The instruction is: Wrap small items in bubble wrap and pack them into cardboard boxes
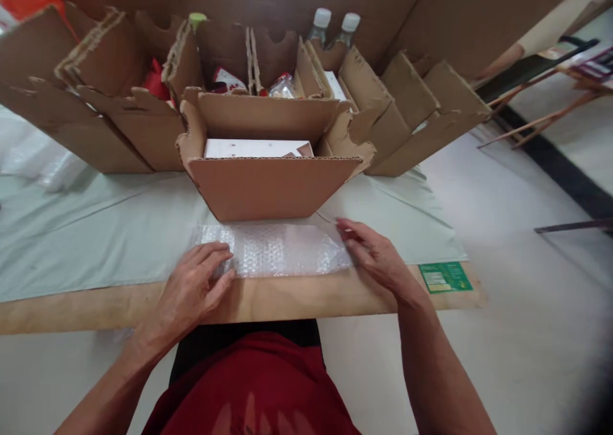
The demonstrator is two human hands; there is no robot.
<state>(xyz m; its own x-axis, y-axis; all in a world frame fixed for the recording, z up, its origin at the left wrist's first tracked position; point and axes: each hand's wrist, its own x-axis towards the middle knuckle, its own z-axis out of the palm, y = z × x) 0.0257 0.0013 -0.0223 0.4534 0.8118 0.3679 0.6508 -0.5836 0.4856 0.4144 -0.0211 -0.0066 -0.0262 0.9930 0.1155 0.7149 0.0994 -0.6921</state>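
Note:
A flat sheet of clear bubble wrap lies along the front of the table. At its left end rests my left hand, open, with its fingers laid on the wrap and the thumb apart. My right hand is at the other end, its fingers curled onto the wrap's right edge. Just behind the wrap stands an open cardboard box holding a white box, of which only the upper part shows.
Behind stands a row of open cardboard bins with red packets and other goods. Two white-capped bottles rise at the back. More bubble wrap lies at left. A green label is on the table's front right edge.

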